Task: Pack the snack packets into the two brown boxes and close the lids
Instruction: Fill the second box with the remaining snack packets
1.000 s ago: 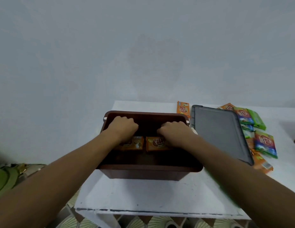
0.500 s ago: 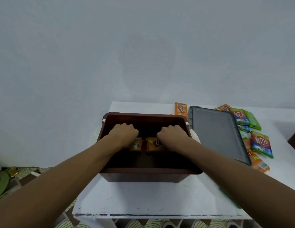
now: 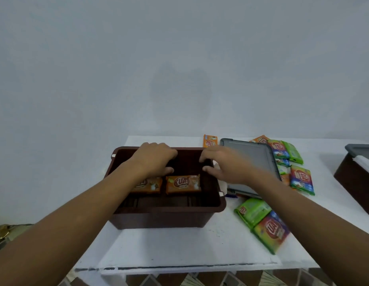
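An open brown box (image 3: 165,219) stands on the white table (image 3: 179,250). Two orange snack packets lie side by side on its floor, the left packet (image 3: 147,185) and the right packet (image 3: 183,183). My left hand (image 3: 154,158) hovers over the box's back left with loosely curled fingers, holding nothing, above the left packet. My right hand (image 3: 222,166) is blurred over the box's right rim, fingers relaxed and empty. The box's grey lid (image 3: 249,157) lies flat on the table to its right. A second brown box (image 3: 352,188) with a grey lid (image 3: 361,150) on it stands at the far right edge.
Loose packets lie around the grey lid: an orange one (image 3: 209,140) at the back, green and multicoloured ones (image 3: 301,179) to the right. A green packet (image 3: 252,211) and a multicoloured one (image 3: 271,230) lie near the front. The table's front edge is close.
Both hands have lifted off the two orange packets in the box. The right hand has moved up and to the right. The view has widened, showing the second box.
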`<state>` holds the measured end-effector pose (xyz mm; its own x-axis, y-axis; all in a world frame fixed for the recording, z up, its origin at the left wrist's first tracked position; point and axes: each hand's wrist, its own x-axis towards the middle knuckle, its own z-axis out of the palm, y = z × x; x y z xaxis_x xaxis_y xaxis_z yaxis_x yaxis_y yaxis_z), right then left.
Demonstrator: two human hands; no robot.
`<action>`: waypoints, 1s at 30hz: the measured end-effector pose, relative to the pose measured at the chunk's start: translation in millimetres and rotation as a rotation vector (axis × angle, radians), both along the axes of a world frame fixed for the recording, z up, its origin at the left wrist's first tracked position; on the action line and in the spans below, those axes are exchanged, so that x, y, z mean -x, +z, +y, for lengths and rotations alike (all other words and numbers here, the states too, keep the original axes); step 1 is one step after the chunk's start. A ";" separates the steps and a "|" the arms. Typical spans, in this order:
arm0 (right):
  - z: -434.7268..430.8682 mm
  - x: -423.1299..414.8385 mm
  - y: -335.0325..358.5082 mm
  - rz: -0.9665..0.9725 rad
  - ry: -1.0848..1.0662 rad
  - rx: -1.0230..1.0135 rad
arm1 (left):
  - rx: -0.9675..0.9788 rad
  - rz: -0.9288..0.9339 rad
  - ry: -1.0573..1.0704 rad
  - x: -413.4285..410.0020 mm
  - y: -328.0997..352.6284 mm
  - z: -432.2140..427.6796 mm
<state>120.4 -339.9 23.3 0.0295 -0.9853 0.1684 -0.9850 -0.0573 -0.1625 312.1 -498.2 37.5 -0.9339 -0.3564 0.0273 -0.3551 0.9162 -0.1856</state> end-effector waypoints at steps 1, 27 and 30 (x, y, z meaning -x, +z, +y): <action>13.0 10.8 0.1 -0.022 -0.038 0.034 | -0.002 0.028 -0.006 6.8 2.6 8.6; 252.8 109.4 -91.1 -0.010 -0.098 -0.216 | -0.359 0.126 -0.022 124.6 -112.7 220.9; 253.5 113.0 -93.8 -0.098 -0.129 -0.234 | -0.378 0.136 0.000 120.5 -111.0 221.4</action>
